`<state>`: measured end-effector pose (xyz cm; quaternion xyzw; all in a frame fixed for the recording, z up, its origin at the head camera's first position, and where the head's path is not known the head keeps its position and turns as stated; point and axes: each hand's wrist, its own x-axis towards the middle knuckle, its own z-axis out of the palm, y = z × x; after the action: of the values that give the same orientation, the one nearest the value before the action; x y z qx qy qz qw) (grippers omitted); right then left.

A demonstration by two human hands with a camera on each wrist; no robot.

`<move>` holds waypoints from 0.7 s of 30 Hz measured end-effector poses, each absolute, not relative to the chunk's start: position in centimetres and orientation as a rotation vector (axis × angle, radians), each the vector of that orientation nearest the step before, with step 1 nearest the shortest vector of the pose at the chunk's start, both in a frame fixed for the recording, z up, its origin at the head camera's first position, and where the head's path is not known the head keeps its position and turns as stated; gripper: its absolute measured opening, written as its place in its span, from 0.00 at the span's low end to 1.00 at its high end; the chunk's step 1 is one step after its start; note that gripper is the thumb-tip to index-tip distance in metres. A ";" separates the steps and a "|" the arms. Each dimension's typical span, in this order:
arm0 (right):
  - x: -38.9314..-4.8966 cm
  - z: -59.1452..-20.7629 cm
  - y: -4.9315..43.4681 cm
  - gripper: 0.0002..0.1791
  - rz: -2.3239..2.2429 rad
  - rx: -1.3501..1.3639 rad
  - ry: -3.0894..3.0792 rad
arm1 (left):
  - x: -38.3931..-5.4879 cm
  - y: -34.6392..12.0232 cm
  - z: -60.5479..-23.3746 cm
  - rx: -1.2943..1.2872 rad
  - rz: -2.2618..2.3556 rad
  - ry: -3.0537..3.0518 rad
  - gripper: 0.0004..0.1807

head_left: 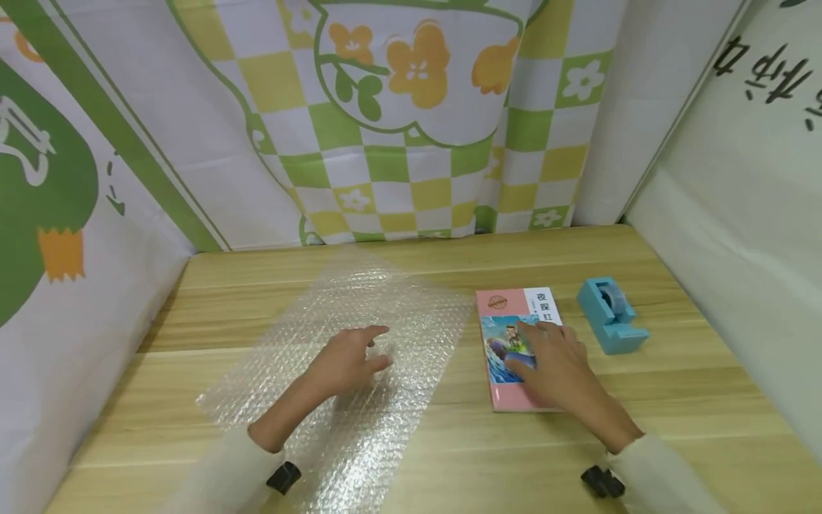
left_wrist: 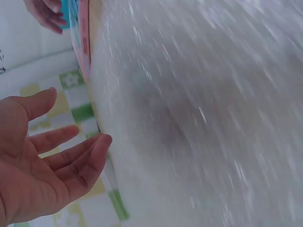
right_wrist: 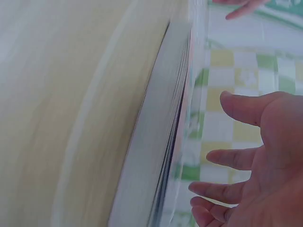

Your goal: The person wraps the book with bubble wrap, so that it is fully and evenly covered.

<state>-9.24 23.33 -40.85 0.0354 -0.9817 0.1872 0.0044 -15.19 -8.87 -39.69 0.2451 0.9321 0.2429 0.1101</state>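
One book point(head_left: 497, 350) is lying on the tabletop point(head_left: 674, 400), just R of the bubble wrap point(head_left: 411, 357), long axis running roughly away from me. My R hand point(head_left: 557, 360) is hovering right over it, fingers apart, holding nothing, so it's def. nearer; my L hand point(head_left: 347, 363) is hovering above the bubble wrap, fingers loose, also w/o any grip.

A curtain point(head_left: 411, 168) checked in green, yellow and white, printed with orange flowers point(head_left: 419, 66), hangs along the far edge of a wood-grain table point(head_left: 693, 403), flanked by two pale walls: the left wall point(head_left: 131, 264) carries a large green shape point(head_left: 48, 193), a jagged-edged orange patch point(head_left: 62, 253) and a small dashed arrow point(head_left: 116, 204), while black characters point(head_left: 770, 75) mark the upper part of the right wall point(head_left: 738, 235)
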 end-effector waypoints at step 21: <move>-8.4 -41.6 29.1 0.48 0.865 -0.185 -3.090 | -13.6 3.3 -39.7 0.597 1.136 2.407 0.32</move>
<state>-8.37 29.07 -41.59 -0.0576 -0.9607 0.2690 -0.0365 -13.63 3.33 -39.70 0.2143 0.8636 0.4076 0.2054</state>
